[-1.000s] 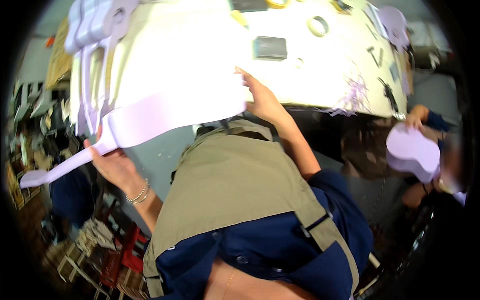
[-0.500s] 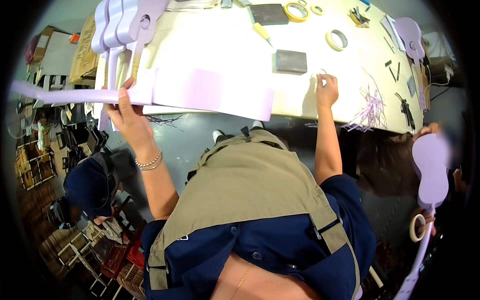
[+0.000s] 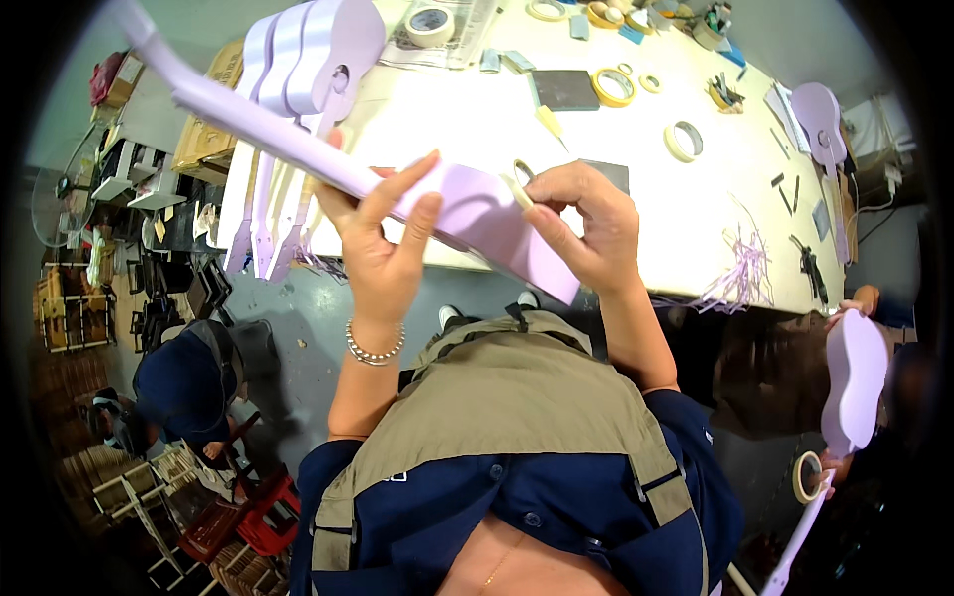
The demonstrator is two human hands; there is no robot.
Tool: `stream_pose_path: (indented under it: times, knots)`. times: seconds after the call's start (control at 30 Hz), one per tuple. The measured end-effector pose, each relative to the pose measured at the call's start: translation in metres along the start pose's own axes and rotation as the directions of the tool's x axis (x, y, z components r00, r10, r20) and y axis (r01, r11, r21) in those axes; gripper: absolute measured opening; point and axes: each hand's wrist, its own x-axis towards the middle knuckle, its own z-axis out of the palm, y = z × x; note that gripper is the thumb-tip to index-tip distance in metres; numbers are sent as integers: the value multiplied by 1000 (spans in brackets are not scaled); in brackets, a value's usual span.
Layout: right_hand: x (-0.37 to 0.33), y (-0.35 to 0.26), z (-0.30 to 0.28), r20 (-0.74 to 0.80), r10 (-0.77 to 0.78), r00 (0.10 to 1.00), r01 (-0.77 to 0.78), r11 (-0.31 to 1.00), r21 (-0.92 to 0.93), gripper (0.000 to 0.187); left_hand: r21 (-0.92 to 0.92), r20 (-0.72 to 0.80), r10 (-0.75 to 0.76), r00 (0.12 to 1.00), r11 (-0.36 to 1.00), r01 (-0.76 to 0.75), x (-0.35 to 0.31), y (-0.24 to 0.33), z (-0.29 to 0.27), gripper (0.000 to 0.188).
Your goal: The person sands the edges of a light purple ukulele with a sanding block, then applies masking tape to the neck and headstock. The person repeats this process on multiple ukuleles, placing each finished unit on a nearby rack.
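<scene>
I hold a lilac guitar-shaped body (image 3: 467, 214) up in front of me, its long neck running to the upper left. My left hand (image 3: 383, 248) grips it from below at the waist, fingers spread over its face. My right hand (image 3: 586, 223) holds the wide lower end and pinches a small roll of masking tape (image 3: 521, 179) against it. The white worktable (image 3: 467, 119) lies just beyond the guitar.
Several lilac guitar bodies (image 3: 298, 70) lie stacked at the table's left end, another (image 3: 823, 124) at its right. Tape rolls (image 3: 684, 141), a dark sanding block (image 3: 564, 89) and lilac tape shreds (image 3: 740, 273) dot the table. A person at right holds a lilac guitar (image 3: 855, 382); another crouches lower left (image 3: 189, 382).
The guitar has come closer and tilted, neck rising to the upper left. My right hand left the table and took hold of the guitar's lower end with the tape roll.
</scene>
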Motion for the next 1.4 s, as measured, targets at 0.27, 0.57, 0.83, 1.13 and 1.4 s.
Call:
stream_pose_path:
  times: [0.27, 0.57, 0.83, 1.13, 1.4]
  knots:
    - [9, -22, 16, 115, -144, 983, 170, 948, -268, 22, -58, -19, 0, 1000, 998, -1, -8, 4, 5, 22]
    - [13, -30, 28, 48, -176, 983, 164, 734, -659, 21, -80, -57, -17, 998, 997, 12, -11, 5, 2, 10]
    - [11, -21, 48, -243, -129, 961, 6, 893, -450, 12, -114, -109, 29, 994, 993, -42, -16, 0, 15, 11]
    - [18, 4, 31, -471, 508, 721, -287, 838, 464, 12, -215, -176, 61, 982, 972, -99, -18, -5, 15, 11]
    - [20, -9, 32, -115, -23, 993, 6, 989, -149, 51, -281, -210, 3, 978, 957, -63, -15, -10, 2, 6]
